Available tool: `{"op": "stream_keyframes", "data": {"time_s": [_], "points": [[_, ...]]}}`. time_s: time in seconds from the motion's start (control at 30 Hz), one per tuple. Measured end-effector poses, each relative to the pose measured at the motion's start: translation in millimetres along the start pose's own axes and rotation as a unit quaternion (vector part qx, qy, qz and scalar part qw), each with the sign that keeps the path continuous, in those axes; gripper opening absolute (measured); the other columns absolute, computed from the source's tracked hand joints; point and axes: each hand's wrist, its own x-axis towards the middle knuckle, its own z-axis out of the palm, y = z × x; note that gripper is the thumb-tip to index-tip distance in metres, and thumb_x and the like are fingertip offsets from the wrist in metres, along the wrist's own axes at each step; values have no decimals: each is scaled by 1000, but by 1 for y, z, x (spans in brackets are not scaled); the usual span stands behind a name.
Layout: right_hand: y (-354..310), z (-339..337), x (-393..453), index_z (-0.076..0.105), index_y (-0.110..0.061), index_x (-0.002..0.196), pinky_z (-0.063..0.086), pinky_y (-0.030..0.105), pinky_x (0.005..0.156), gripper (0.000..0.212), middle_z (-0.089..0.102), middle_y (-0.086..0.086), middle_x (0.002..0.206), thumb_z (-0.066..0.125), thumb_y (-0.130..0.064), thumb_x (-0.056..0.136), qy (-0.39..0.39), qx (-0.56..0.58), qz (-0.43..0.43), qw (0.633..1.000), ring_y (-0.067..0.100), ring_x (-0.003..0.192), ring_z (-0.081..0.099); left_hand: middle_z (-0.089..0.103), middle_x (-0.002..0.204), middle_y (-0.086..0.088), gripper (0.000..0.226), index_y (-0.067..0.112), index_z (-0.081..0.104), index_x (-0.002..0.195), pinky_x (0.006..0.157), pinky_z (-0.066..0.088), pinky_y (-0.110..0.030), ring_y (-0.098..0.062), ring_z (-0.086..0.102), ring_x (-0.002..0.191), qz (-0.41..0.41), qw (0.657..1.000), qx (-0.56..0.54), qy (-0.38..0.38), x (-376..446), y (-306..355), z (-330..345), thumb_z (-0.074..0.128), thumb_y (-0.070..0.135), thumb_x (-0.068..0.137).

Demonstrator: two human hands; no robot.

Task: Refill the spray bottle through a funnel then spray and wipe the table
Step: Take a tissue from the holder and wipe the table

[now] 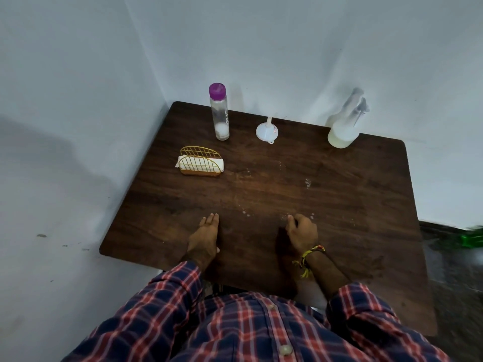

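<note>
A clear spray bottle [344, 126] with a little pale liquid stands at the far right of the dark wooden table [352, 205]. A white funnel [267, 130] rests mouth-down at the far middle. A tall clear bottle with a purple cap [219, 113] stands at the far left, a small amount of liquid at its bottom. A gold wire holder with white napkins [200, 163] sits in front of it. My left hand [207, 231] lies on the table near the front edge, fingers straight. My right hand [302, 232] rests on the table with loosely curled fingers and holds nothing.
The table stands in a corner between two pale walls. Small white droplets or specks dot the table's middle [308, 182]. A green object [471, 239] lies on the dark floor at the right.
</note>
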Motion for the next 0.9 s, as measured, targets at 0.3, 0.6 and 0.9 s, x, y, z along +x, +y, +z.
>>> {"op": "stream_keyframes", "data": {"time_s": [0.3, 0.6, 0.9], "points": [[-29, 13, 3, 58, -21, 82, 37, 21, 70, 10, 66, -1, 82, 65, -17, 88, 30, 0, -34, 999, 23, 84, 65, -33, 157, -6, 147, 30, -24, 150, 113, 5, -69, -37, -23, 145, -38, 999, 9, -37, 21, -29, -17, 89, 46, 58], [-63, 35, 18, 59, -6, 80, 44, 35, 69, 28, 66, 8, 79, 47, -22, 99, 72, 21, -42, 996, 33, 81, 63, -27, 159, 0, 135, 37, -16, 151, 109, 13, -74, -42, -21, 145, -31, 993, -16, -109, 44, -30, -40, 88, 29, 66], [-80, 45, 13, 68, -11, 102, 49, 26, 77, 18, 73, 5, 95, 56, -6, 89, 62, 9, -62, 996, 22, 90, 67, -22, 161, 2, 110, 40, -7, 152, 107, 19, -74, -42, -18, 145, -36, 991, -27, -128, 62, -35, -46, 76, 25, 82]]}}
